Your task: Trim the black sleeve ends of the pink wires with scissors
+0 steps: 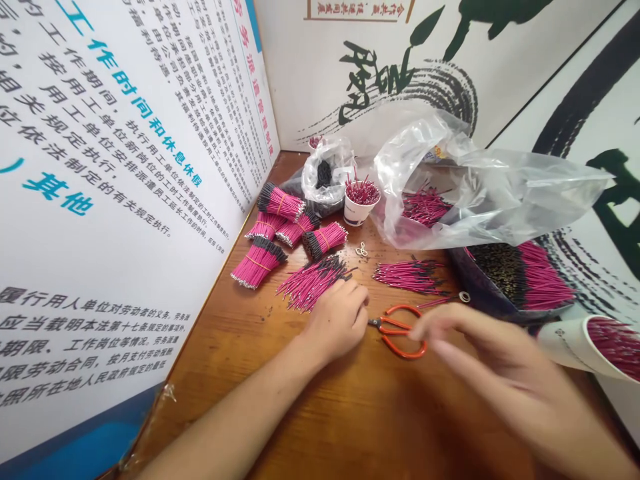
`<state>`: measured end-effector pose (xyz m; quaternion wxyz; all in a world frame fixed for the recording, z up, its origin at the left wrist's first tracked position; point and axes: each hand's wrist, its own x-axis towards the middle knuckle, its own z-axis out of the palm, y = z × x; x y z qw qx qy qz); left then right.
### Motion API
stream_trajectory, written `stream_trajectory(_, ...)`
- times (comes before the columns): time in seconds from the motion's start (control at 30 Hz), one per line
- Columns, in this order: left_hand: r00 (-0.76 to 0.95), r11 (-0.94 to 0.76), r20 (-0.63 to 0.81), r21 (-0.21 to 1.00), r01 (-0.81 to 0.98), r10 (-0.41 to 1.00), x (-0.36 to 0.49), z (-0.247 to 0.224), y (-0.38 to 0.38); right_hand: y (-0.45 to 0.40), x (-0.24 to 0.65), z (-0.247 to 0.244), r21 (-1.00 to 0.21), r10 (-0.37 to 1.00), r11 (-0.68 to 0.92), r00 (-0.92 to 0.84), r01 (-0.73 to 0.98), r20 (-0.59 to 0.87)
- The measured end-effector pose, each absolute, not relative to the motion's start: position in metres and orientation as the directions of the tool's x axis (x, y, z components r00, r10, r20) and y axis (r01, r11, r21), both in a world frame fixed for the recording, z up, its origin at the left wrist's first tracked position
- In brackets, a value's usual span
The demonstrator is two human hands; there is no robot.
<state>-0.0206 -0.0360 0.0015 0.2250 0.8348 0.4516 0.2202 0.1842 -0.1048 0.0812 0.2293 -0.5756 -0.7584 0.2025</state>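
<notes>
My left hand [340, 317] rests on the table with curled fingers, beside a loose pile of pink wires with black ends [313, 283]. Whatever its fingers close on, if anything, is hidden. Just right of it lie scissors with orange handles [395, 327], their short dark blades pointing at that hand. My right hand [480, 353] hovers at the right, smeared by motion, its fingertips overlapping the scissors' handles; whether they touch cannot be made out. Behind it lies a flatter spread of pink wires [410, 275].
Several banded wire bundles [257, 263] lie at the left. A paper cup of wires [357, 213] stands behind, and another cup [570, 343] tilts at the right edge. A clear plastic bag [500, 200] covers wires near a dark container [460, 273]. Printed panels [200, 133] wall the table.
</notes>
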Motion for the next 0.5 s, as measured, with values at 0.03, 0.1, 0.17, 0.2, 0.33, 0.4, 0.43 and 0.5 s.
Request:
stream_trajectory(0.03, 0.484, -0.484, 0.158, 0.547, 0.683, 0.861, -0.02, 0.002, -0.036, -0.098, 0.179, 0.072, -0.552, 0.957, 0.274, -0.28, 0.788, 0.076)
stream_trajectory(0.1, 0.476, -0.479, 0.153, 0.526, 0.703, 0.866, -0.02, 0.003, -0.037, -0.092, 0.173, 0.05, -0.479, 0.941, 0.303, -0.337, 0.824, 0.017)
stream_trajectory(0.17, 0.474, -0.479, 0.161, 0.546, 0.688, 0.866, -0.021, 0.004, -0.037, -0.092, 0.171, 0.029, -0.412, 0.947, 0.297, -0.32, 0.861, 0.015)
stream_trajectory(0.2, 0.464, -0.472, 0.171, 0.569, 0.674, 0.869, -0.021, 0.004, -0.036, -0.093, 0.171, 0.021, -0.39, 0.95, 0.296, -0.313, 0.872, 0.02)
stream_trajectory(0.33, 0.368, -0.43, 0.249, 0.697, 0.574, 0.896, -0.023, 0.003, -0.035, -0.092, 0.173, 0.011, -0.263, 0.947, 0.313, -0.32, 0.913, 0.017)
stream_trajectory(0.4, 0.333, -0.43, 0.292, 0.753, 0.497, 0.896, -0.024, 0.003, -0.035, -0.089, 0.176, 0.014, -0.225, 0.946, 0.317, -0.325, 0.921, 0.001)
stream_trajectory(0.43, 0.329, -0.437, 0.309, 0.774, 0.457, 0.892, -0.024, 0.002, -0.035, -0.087, 0.179, 0.015, -0.234, 0.949, 0.306, -0.317, 0.923, -0.006)
stream_trajectory(0.5, 0.343, -0.458, 0.337, 0.802, 0.383, 0.877, -0.024, 0.001, -0.036, -0.083, 0.186, 0.018, -0.298, 0.963, 0.258, -0.271, 0.919, -0.003)
